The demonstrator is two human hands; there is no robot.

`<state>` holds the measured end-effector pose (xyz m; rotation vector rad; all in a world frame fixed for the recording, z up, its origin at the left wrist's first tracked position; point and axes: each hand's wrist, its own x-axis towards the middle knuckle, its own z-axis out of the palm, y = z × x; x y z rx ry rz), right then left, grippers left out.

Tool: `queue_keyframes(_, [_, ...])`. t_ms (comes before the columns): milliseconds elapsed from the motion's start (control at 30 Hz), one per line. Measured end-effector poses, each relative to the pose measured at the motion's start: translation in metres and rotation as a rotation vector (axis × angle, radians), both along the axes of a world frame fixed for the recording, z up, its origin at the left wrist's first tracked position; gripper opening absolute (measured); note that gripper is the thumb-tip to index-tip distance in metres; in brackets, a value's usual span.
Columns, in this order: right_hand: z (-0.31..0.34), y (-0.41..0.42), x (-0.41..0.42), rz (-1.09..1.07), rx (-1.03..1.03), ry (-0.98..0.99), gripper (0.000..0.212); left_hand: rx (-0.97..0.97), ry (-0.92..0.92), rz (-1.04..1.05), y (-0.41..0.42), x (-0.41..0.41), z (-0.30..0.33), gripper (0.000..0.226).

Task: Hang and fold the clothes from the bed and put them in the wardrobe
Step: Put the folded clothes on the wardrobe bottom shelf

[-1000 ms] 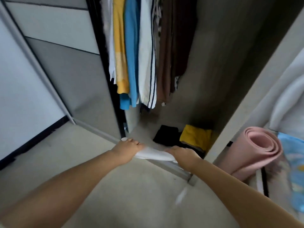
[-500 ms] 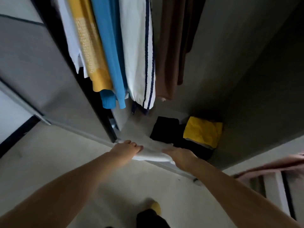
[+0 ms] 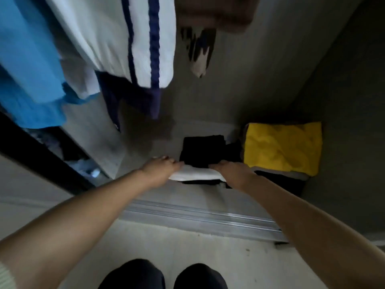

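Observation:
A folded white garment (image 3: 195,174) is held low inside the wardrobe, just above a folded black pile (image 3: 203,150) on the wardrobe floor (image 3: 135,142). My left hand (image 3: 160,167) grips its left end and my right hand (image 3: 231,171) grips its right end. A folded yellow garment (image 3: 283,148) lies on dark clothes to the right. Overhead hang a blue garment (image 3: 27,65), a white one with navy stripes (image 3: 125,40) and a brown one (image 3: 214,13).
The metal sliding-door track (image 3: 204,217) crosses the threshold in front of the wardrobe. A black door frame (image 3: 41,157) stands at the left. The wardrobe's grey side wall (image 3: 343,101) closes the right. My dark-clad knees (image 3: 162,274) show at the bottom edge.
I have leaned in and down. Both hands carried the white garment past the door track into the wardrobe, down over the black pile. The pink rolled mat has left the view.

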<state>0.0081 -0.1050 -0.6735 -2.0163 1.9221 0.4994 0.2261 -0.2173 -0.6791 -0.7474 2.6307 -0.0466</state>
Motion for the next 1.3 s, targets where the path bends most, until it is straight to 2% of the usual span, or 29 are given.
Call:
queue_keyframes(167, [-0.042,-0.075,-0.048,-0.069,-0.217,0.096,0.061,-0.197,0.190,0.037,-0.078,-0.053,-0.053,0.062])
queue_keyframes(333, [-0.096,-0.102,-0.066,-0.174,-0.362,0.161,0.067,-0.186,0.371,0.190,-0.107,-0.078,-0.120,0.069])
queue_keyframes(467, [-0.183,-0.075,-0.065,-0.250,-0.207,0.238,0.069,-0.069,0.246,0.180,-0.083,-0.092,-0.209,0.068])
queue_keyframes(533, [-0.217,-0.061,-0.065,-0.295,-0.154,0.257,0.072,-0.057,0.256,0.159,-0.064,-0.095,-0.237,0.072])
queue_keyframes(600, [-0.234,-0.055,-0.063,-0.310,-0.133,0.274,0.079,-0.020,0.294,0.174,-0.056,-0.093,-0.255,0.071])
queue_keyframes(733, [-0.233,-0.055,-0.059,-0.309,-0.089,0.295,0.085,0.028,0.245,0.200,-0.059,-0.091,-0.261,0.080])
queue_keyframes(867, [-0.213,-0.055,-0.060,-0.300,0.028,0.280,0.092,0.192,0.030,0.192,-0.067,-0.092,-0.238,0.090])
queue_keyframes(967, [-0.175,-0.049,-0.056,-0.324,0.109,0.170,0.090,0.235,-0.116,0.158,-0.062,-0.094,-0.185,0.081])
queue_keyframes(1100, [-0.102,-0.036,-0.030,-0.385,0.067,0.092,0.083,0.192,-0.007,0.106,-0.035,-0.097,-0.095,0.063])
queue_keyframes(1233, [0.014,-0.020,-0.007,-0.403,0.036,0.125,0.055,0.188,0.109,0.048,0.002,-0.100,0.019,0.044])
queue_keyframes(1300, [0.066,-0.009,-0.001,-0.431,0.031,0.137,0.049,0.205,0.106,0.043,0.016,-0.104,0.068,0.035])
